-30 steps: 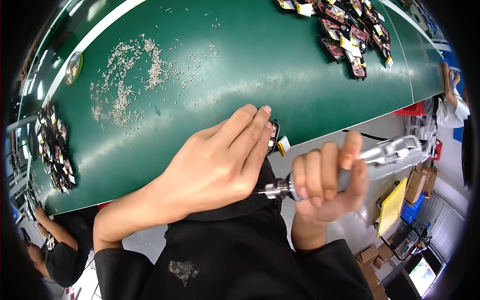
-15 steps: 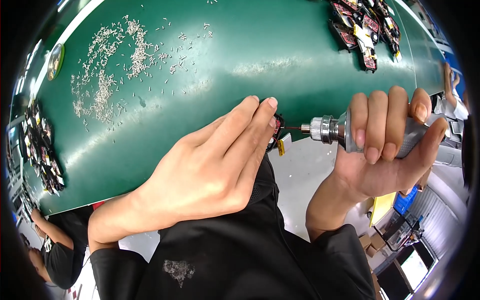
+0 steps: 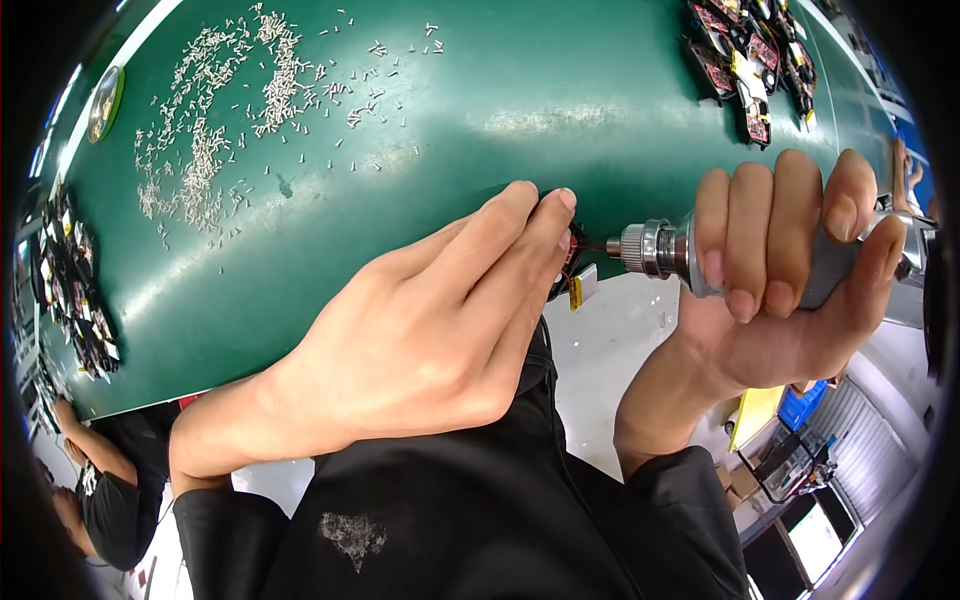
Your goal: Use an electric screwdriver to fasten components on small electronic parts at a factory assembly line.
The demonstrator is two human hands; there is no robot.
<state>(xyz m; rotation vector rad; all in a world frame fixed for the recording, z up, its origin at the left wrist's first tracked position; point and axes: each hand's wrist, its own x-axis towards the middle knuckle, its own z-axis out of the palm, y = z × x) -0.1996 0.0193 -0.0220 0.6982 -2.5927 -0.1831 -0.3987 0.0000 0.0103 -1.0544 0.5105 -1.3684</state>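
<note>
My left hand (image 3: 420, 340) covers almost all of the small dark part (image 3: 566, 262) at the counter (image 3: 520, 110) edge; only a sliver with a yellow tab shows past my fingertips, so I cannot tell its shape. My right hand (image 3: 790, 270) wraps the silver driver (image 3: 660, 250), hiding its body, and its rear end runs off the right rim. The bit's tip is too thin to tell whether it touches the part. The scattered screws (image 3: 220, 130) are too small to make out singly. The dark parts (image 3: 70, 290) at left blur into the rim.
</note>
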